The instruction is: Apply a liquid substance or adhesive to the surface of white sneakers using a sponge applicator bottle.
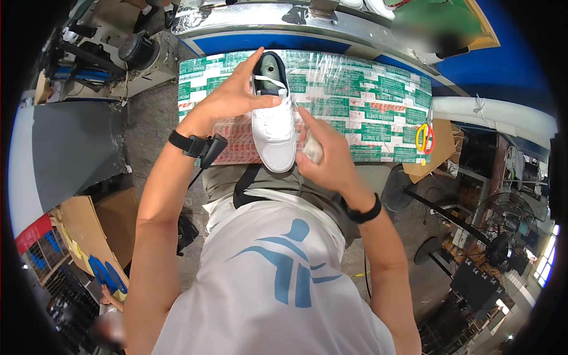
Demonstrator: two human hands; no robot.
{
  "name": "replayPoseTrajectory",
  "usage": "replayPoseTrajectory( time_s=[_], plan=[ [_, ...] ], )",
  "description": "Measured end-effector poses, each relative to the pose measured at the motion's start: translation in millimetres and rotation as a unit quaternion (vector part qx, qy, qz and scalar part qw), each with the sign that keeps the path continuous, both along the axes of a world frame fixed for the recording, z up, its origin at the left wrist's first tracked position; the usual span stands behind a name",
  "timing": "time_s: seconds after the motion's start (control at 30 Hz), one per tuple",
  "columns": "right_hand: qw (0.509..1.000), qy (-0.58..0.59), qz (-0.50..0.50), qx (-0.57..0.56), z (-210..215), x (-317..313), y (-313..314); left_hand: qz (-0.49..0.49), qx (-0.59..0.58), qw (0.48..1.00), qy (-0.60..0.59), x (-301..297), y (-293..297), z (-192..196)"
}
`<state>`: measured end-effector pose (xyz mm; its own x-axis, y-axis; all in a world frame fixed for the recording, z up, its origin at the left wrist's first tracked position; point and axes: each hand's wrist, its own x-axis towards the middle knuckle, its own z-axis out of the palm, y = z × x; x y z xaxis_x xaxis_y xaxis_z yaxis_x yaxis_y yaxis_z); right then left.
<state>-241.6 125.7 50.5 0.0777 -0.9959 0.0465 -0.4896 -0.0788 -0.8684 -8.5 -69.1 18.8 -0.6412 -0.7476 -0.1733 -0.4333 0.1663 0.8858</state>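
A white lace-up sneaker lies sole down in front of me, its toe toward my body and its dark-lined opening away from me. My left hand grips it by the heel end, the thumb pressed over the tongue and laces and the fingers along the left side. Against the shoe's right side, my right hand is closed around a small off-white wad, perhaps a cloth, partly hidden by the fingers. The wad is close beside the toe area; whether it touches cannot be made out.
The worktable is covered in green, white and red printed tape under clear film. Scissors with yellow and red handles lie at its right edge. Behind runs a metal-edged conveyor. A fan stands at the right, a motor at far left.
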Motion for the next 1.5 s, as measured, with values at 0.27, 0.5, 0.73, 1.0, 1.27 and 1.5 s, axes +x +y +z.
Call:
replayPoseTrajectory(
  time_s=[0.27, 0.5, 0.73, 1.0, 1.27, 1.5],
  plan=[
    [0.981, 0.172, 0.081, -0.034, 8.5, -11.5, -14.7, 0.069, -0.066, 0.995, -0.029, -25.2, 5.7, -3.8],
    [0.976, 0.042, 0.103, 0.187, 57.4, -68.3, 90.0, 0.091, -0.018, 0.995, 0.023, -17.7, 6.0, -4.0],
    [0.998, -0.026, 0.007, 0.063, 13.8, -15.5, 28.2, 0.088, -0.052, 0.994, 0.029, -20.4, 5.5, -18.1],
    [1.0, -0.019, -0.002, -0.001, -18.1, -0.8, -3.6, 0.051, -0.027, 0.998, -0.01, -17.4, 3.2, -14.8],
    [0.991, 0.12, 0.041, -0.047, -6.4, 5.6, 14.7, 0.075, -0.038, 0.996, 0.012, -12.1, -1.8, -17.2],
    [0.984, 0.161, 0.066, -0.046, 15.0, 25.1, 56.7, 0.077, -0.058, 0.995, 0.009, -17.0, 2.3, -8.9]
  ],
)
